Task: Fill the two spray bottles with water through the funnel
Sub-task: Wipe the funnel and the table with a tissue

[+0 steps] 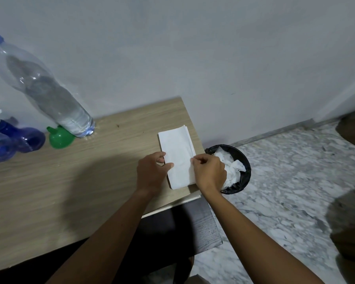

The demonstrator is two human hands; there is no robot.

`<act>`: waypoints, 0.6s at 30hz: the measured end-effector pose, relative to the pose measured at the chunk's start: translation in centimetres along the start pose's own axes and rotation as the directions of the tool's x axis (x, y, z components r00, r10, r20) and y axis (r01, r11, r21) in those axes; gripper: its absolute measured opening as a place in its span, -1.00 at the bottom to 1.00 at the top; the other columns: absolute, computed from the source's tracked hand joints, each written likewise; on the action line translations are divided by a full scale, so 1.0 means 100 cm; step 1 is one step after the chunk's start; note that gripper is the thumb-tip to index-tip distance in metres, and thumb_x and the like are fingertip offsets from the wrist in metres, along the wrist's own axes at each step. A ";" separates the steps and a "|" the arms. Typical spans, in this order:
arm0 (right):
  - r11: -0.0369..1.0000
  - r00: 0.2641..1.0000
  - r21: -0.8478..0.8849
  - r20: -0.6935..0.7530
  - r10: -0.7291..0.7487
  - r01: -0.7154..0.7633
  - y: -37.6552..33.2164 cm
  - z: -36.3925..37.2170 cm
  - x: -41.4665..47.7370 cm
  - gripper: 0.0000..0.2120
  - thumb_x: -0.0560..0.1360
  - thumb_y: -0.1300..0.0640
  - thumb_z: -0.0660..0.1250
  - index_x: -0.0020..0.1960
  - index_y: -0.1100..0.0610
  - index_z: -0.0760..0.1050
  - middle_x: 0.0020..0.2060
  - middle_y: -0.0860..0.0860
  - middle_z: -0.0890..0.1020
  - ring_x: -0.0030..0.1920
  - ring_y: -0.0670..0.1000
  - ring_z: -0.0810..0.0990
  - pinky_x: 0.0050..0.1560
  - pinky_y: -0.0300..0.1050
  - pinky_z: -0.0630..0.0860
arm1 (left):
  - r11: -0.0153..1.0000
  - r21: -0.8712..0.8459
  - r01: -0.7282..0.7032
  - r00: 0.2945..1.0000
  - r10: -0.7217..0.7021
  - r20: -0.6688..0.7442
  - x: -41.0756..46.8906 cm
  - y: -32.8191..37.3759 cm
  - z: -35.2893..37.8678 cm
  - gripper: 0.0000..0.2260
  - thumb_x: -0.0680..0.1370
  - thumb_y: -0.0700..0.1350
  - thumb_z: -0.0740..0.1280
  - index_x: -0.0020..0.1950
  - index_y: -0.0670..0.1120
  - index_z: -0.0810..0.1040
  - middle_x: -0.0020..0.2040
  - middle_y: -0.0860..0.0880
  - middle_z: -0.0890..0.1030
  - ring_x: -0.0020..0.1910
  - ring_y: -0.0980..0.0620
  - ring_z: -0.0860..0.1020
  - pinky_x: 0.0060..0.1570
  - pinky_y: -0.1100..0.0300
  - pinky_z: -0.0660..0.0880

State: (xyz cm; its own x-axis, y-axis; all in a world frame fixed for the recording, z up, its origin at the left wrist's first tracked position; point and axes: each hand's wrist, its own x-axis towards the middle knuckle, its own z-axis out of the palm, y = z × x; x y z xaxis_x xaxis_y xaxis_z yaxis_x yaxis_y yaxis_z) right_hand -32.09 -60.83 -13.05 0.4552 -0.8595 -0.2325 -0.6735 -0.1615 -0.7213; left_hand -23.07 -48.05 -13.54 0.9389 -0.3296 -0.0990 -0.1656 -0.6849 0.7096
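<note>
- Right hand: I see its thumb and forefinger pinching the right long edge of the folded tissue, with the other fingers curled under.
- Left hand: fingers are curled at the tissue's left long edge and the thumb lies on top of the sheet, so it holds that edge.
- Folded tissue: a white, narrow rectangle lying flat on the table, near its right end.
- Table: pale wood grain, with its far edge against a grey wall.
- Bin: black and round, on the floor just past the table's right end, with crumpled white paper in it.
- Funnel: green, wide mouth down and spout up, well left of my hands and right beside the base of the water bottle.
- Water bottle: clear plastic with a blue cap, standing near the wall with some water in the bottom.
- Spray bottles: two, blue, side by side at the far left and partly cut off by the frame. I can see a white trigger head there.
- Floor: grey-white marble pattern.
</note>
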 end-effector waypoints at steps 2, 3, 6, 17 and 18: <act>0.999 0.999 0.033 -0.015 -0.035 0.036 -0.001 0.001 -0.002 -0.94 0.50 0.02 0.47 -0.12 -0.04 0.72 -0.18 -0.11 0.73 -0.10 0.02 0.66 0.15 0.10 0.53 | 1.000 0.000 0.006 1.000 -0.006 0.004 0.000 0.000 0.000 -0.62 0.37 -0.03 0.56 0.17 -0.06 0.69 -0.05 0.00 0.72 -0.05 0.03 0.66 0.11 0.12 0.53; 0.997 0.998 0.047 -0.024 -0.066 0.067 -0.001 0.002 -0.003 -0.94 0.50 0.02 0.47 -0.11 -0.04 0.72 -0.18 -0.10 0.72 -0.11 0.01 0.65 0.14 0.10 0.54 | 1.000 -0.003 0.009 1.000 -0.009 0.006 -0.001 -0.001 0.000 -0.62 0.37 -0.03 0.55 0.17 -0.05 0.69 -0.04 0.01 0.72 -0.06 0.03 0.66 0.11 0.11 0.54; 0.980 0.986 0.110 -0.009 -0.167 0.167 0.003 0.003 -0.006 -0.98 0.49 0.05 0.48 -0.11 -0.06 0.69 -0.12 -0.06 0.61 -0.13 -0.02 0.59 0.02 0.05 0.57 | 1.000 -0.009 0.015 1.000 -0.015 0.011 -0.003 -0.002 -0.001 -0.63 0.40 0.01 0.54 0.18 -0.03 0.68 0.00 0.03 0.71 -0.09 0.05 0.66 0.11 0.12 0.54; 0.900 0.930 0.414 0.260 -0.258 0.134 -0.051 -0.028 0.007 -0.71 0.55 0.32 0.18 0.16 -0.01 0.41 -0.17 0.01 0.53 -0.22 -0.01 0.52 -0.17 -0.07 0.47 | 0.977 0.026 -0.210 0.977 0.211 -0.042 -0.011 -0.004 -0.010 -0.66 0.52 -0.10 0.32 0.27 -0.13 0.62 0.19 -0.08 0.66 0.14 -0.10 0.61 0.19 0.03 0.51; 0.912 0.921 0.397 0.310 -0.236 0.100 -0.059 -0.034 0.010 -0.67 0.56 0.31 0.13 0.20 -0.03 0.39 -0.15 0.03 0.52 -0.23 0.00 0.50 -0.18 -0.08 0.46 | 0.965 0.049 -0.257 0.965 0.259 -0.046 -0.012 -0.006 -0.008 -0.65 0.49 -0.09 0.32 0.25 -0.15 0.63 0.18 -0.11 0.67 0.15 -0.13 0.61 0.20 0.03 0.50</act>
State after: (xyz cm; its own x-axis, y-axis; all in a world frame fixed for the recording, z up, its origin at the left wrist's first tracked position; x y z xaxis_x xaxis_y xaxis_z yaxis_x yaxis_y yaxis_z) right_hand -29.61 -62.36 -6.80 0.7588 -0.6029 -0.2462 -0.3375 -0.0407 -0.9405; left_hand -23.85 -46.74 -13.27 0.8768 -0.4654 0.1209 -0.4160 -0.6082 0.6761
